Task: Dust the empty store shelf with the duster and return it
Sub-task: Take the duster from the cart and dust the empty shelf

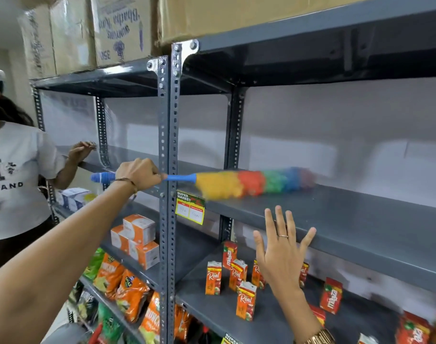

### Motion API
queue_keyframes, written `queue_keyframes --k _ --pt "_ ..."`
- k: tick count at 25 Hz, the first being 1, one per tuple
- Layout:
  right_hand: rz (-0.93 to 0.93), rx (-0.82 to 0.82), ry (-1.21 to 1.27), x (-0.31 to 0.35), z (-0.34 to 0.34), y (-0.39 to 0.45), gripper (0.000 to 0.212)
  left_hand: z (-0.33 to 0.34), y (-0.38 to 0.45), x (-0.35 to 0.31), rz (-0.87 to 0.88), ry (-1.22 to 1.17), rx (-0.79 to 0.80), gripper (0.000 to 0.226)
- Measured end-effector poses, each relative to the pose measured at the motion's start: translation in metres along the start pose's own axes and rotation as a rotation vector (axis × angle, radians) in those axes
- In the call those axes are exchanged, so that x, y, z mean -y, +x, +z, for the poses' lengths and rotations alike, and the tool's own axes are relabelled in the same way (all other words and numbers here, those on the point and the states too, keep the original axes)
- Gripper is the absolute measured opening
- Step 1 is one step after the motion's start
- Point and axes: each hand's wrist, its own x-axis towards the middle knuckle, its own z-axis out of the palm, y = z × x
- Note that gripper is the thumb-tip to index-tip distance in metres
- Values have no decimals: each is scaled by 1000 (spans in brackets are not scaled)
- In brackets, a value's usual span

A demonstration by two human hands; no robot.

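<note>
Head view, one moment. Item: duster point(251, 182), rainbow fibre head, blue handle; head lies on the front left part of the empty shelf point(336, 214), blurred, presumably mid-sweep. Left hand point(140, 173) closed around the handle near its ribbed end, arm extended to give reach across the upright post point(169, 170). Right hand point(282, 247) spread wide, holding nothing, raised before the shelf lip, likely for balance. Juice cartons point(236, 276) on the tier below. Another person point(13, 180) at left.
</note>
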Motion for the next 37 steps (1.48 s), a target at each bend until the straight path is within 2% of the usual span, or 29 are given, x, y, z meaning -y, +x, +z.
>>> queue_keyframes --k 2,6,7,11,14,16,20,21,23,25,26,29,30,32,34,35,37 --pt "-13 0 -19 -5 -1 -1 61 0 4 -22 48 29 -87 41" --pt "-44 -26 -38 -17 -5 -2 61 6 8 -30 139 -87 66 38" --pt "-52 -33 -55 -21 -7 -2 60 8 7 -35 137 -74 65 38" --pt "-61 -69 -113 -38 -17 -5 57 4 7 -73 196 -25 -105 40" --pt "-32 -107 -131 -51 -26 -8 58 8 8 -81 301 -226 29 34" --pt "0 -124 -147 -62 -33 -9 56 13 5 -95 325 -247 117 33" --pt "62 -148 -196 -92 -54 -18 54 9 1 -155 381 -171 -57 33" --pt "85 -159 -207 -100 -62 -20 55 10 2 -165 408 -207 -58 32" --pt "135 -170 -236 -118 -78 -24 57 16 3 -186 474 -302 62 31" --pt "168 -177 -275 -137 -94 -31 58 26 1 -211 511 -287 157 31" --pt "178 -176 -291 -146 -100 -35 57 30 -1 -226 510 -262 143 33" --pt "243 -153 -358 -173 -123 -53 56 31 -17 -280 534 -291 -31 34" --pt "271 -153 -379 -182 -131 -59 57 32 -20 -295 552 -355 -12 33" --pt "322 -158 -400 -199 -147 -70 55 36 -28 -320 619 -486 136 29" --pt "330 -136 -399 -214 -163 -81 55 41 -39 -347 693 -468 232 30" --pt "307 -105 -396 -218 -168 -85 56 41 -44 -363 706 -428 210 32" --pt "256 -30 -394 -227 -178 -91 56 29 -60 -404 723 -377 66 37"
